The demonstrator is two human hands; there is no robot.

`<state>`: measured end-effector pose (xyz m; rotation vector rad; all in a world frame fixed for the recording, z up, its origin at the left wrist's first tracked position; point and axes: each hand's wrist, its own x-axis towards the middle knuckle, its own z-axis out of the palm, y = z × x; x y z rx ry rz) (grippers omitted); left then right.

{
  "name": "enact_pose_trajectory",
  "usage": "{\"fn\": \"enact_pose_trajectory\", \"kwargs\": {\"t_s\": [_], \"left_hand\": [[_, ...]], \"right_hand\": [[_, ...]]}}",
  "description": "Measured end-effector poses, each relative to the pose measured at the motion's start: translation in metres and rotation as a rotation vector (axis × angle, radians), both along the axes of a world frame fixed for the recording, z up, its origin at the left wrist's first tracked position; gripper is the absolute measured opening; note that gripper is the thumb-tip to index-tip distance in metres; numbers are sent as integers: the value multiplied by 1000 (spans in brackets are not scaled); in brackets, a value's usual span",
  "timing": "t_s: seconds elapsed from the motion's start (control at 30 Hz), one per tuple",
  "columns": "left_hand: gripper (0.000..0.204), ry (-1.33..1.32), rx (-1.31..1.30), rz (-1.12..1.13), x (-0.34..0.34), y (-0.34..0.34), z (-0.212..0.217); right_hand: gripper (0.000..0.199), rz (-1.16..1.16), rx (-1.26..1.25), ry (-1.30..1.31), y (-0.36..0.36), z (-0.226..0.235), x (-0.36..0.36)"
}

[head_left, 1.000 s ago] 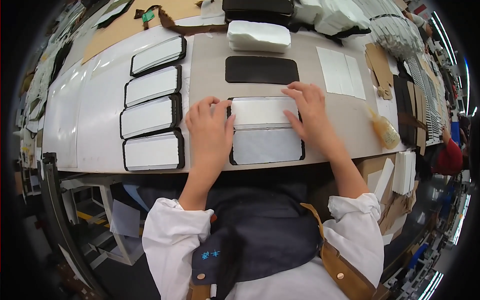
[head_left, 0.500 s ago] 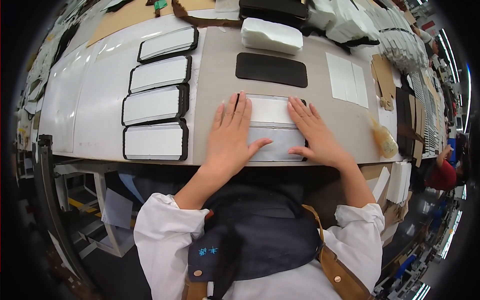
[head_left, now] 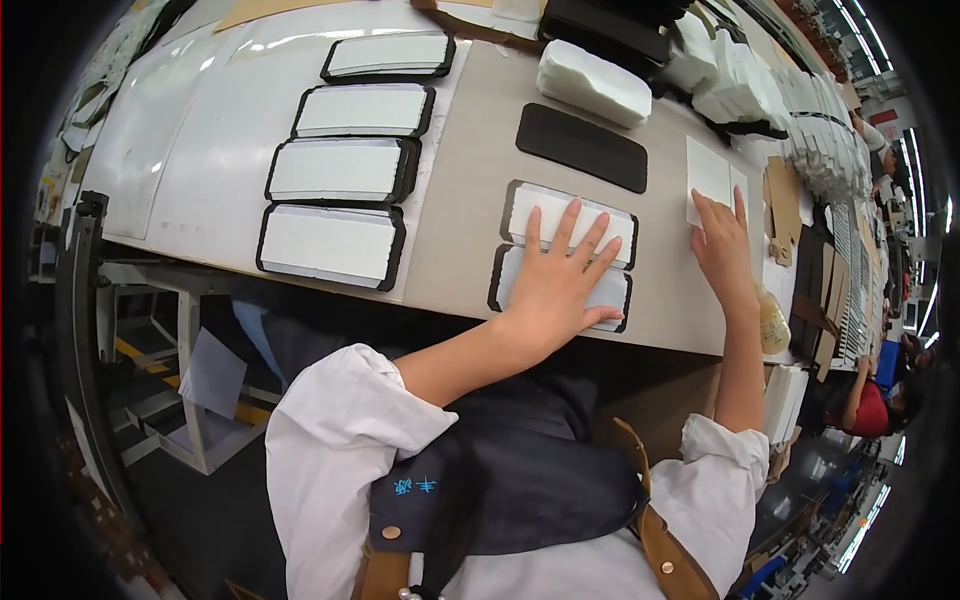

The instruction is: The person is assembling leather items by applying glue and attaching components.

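Note:
My left hand [head_left: 562, 281] lies flat, fingers spread, across two black-edged panels with white faces [head_left: 530, 210] that sit one behind the other on the grey work mat [head_left: 470, 170]. My right hand [head_left: 722, 247] rests, fingers apart, on the near edge of a stack of white sheets [head_left: 707, 172] to the right. A plain black panel [head_left: 582, 147] lies behind the two pressed panels. Neither hand holds anything.
Several finished black-edged white panels [head_left: 336, 243] lie in a column on the white table at left. A white foam block [head_left: 592, 82] and stacks of white pieces [head_left: 745, 80] stand at the back. Brown card pieces [head_left: 783, 205] lie right. Another person in red [head_left: 868, 404] works far right.
My right hand left the two panels and moved right onto the white sheets. My left hand shifted to cover both panels. The view tilted and panned left.

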<state>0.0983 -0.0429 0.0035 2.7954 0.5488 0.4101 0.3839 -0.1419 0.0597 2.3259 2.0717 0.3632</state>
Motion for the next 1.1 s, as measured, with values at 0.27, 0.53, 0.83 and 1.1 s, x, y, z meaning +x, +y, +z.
{"fn": "enact_pose_trajectory", "kwargs": {"t_s": [0.27,0.53,0.83,1.1], "left_hand": [[82,-28,6,62,-14,14,-2],[79,-98,-25,72,-36,31,2],[99,-572,-376,95,-37,47,25],[72,-556,-106,123,-4,43,42]], "right_hand": [[62,74,70,-36,0,-5,6],[54,16,389,56,1,-20,13],[28,-180,1061,1255,-4,10,-78],[31,189,722,569,-20,12,-122]]}}
